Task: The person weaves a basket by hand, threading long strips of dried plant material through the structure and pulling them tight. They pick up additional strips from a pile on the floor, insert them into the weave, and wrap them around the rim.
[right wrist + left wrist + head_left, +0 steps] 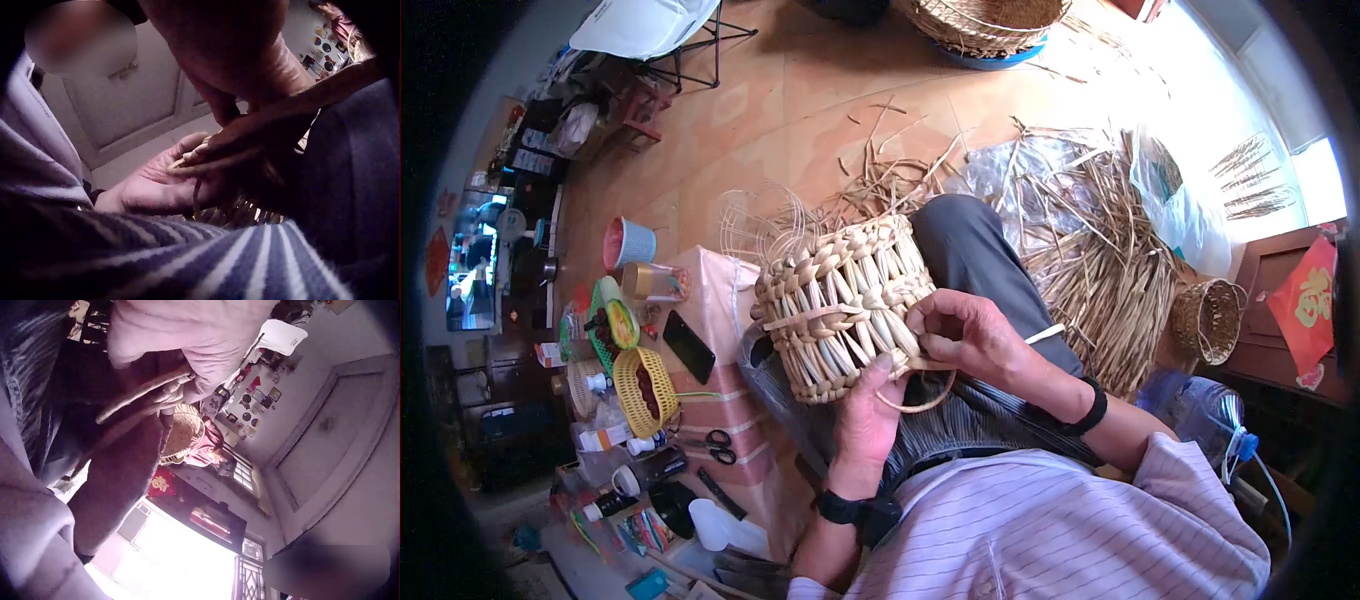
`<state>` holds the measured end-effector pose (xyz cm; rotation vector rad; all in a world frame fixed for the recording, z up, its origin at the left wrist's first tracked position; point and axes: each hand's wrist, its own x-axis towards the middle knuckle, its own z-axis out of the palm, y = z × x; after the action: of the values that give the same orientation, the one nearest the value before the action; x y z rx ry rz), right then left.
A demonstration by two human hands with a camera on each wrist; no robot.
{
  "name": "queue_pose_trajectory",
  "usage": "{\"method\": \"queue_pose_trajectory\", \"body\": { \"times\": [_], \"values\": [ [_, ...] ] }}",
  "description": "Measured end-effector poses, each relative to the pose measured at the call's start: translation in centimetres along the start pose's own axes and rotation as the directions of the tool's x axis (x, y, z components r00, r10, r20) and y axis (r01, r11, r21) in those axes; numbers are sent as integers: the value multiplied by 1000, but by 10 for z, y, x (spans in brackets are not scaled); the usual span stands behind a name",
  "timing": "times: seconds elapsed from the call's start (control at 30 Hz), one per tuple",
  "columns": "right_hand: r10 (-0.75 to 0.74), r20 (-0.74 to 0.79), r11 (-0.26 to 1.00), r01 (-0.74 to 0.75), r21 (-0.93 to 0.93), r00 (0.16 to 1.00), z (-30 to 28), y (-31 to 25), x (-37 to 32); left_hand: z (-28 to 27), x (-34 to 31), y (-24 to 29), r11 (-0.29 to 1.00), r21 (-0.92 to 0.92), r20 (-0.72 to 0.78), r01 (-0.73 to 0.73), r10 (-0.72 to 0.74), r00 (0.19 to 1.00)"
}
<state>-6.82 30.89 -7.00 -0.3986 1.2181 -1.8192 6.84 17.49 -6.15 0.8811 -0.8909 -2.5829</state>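
Observation:
A woven straw basket (840, 305) lies tilted on the person's lap, its rim toward the body. My left hand (868, 415) holds it by that rim, thumb pressed on the weave. At the same edge, my right hand (975, 340) has its fingers curled and pinches a straw strand (1045, 333), whose pale end sticks out past the hand. A loose loop of straw (925, 405) hangs below the rim between the hands. The right wrist view shows the left hand (156, 184) under the strands, the right hand (231, 56) above them. The basket's inside is hidden.
A heap of dry straw (1100, 290) lies on plastic to the right, near a small basket (1206, 320) and a water bottle (1190, 405). At left, a cloth-covered table bears a phone (690, 346), scissors (718, 446) and a yellow basket (640, 400). Another basket (990, 20) stands beyond.

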Motion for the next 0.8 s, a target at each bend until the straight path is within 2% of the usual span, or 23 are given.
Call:
{"method": "queue_pose_trajectory", "body": {
  "times": [0.03,0.1,0.2,0.3,0.43,0.6,0.8],
  "values": [
    [-53,-2,984,52,-167,999,-2,-1,-2,-1,0,-3,999,4,-10,-45,45,999],
    [-157,25,863,149,-483,987,-6,-6,-6,0,-1,-4,998,27,-25,-53,54,998],
    [-241,107,708,250,-661,965,-6,-17,-8,-1,-1,-1,998,39,-27,-47,48,998],
    [-300,106,690,292,-662,948,-3,-14,-6,-4,-1,-1,997,58,-33,-56,58,998],
    [-216,112,722,236,-651,970,-6,-20,-9,0,-2,-7,984,115,-96,-137,148,984],
    [-245,76,798,245,-551,967,-1,-13,-3,4,-4,5,994,53,-100,-94,99,990],
    [-277,76,714,259,-650,958,1,-16,-2,5,-5,10,1000,15,-76,-22,23,997]
  ]
}}
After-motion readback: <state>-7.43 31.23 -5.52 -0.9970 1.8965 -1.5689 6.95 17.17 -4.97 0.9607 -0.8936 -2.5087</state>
